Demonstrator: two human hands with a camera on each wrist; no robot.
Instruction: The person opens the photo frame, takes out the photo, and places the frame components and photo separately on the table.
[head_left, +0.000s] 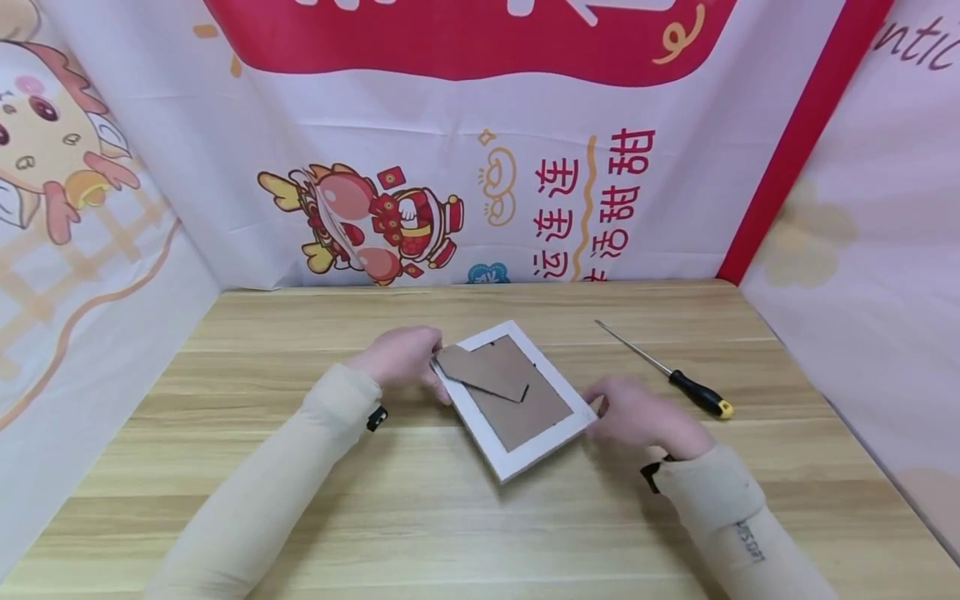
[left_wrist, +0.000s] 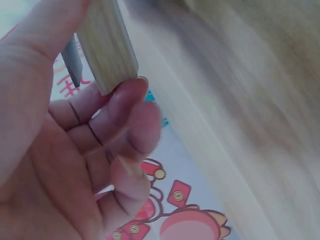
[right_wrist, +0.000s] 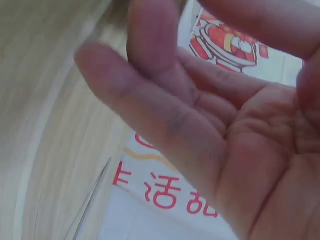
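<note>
A white-bordered picture frame [head_left: 517,454] lies tilted with its brown back panel [head_left: 536,387] facing up. A brown stand flap [head_left: 472,367] slants across that panel from the left. My left hand [head_left: 405,357] grips the frame's left corner. In the left wrist view, the wood-toned frame edge [left_wrist: 110,47] sits between thumb and fingers, and the grey flap edge [left_wrist: 73,62] shows beside it. My right hand [head_left: 637,412], slightly blurred, is at the frame's right corner, fingertips right by it. The right wrist view shows its fingers [right_wrist: 150,110] loosely extended, with nothing visible between them.
To the right of my right hand lies a screwdriver [head_left: 697,393] with a black and yellow handle, its shaft pointing up and left. The wooden table [head_left: 337,533] ends at a printed cloth [head_left: 420,108] at the back, with cloth on both sides too.
</note>
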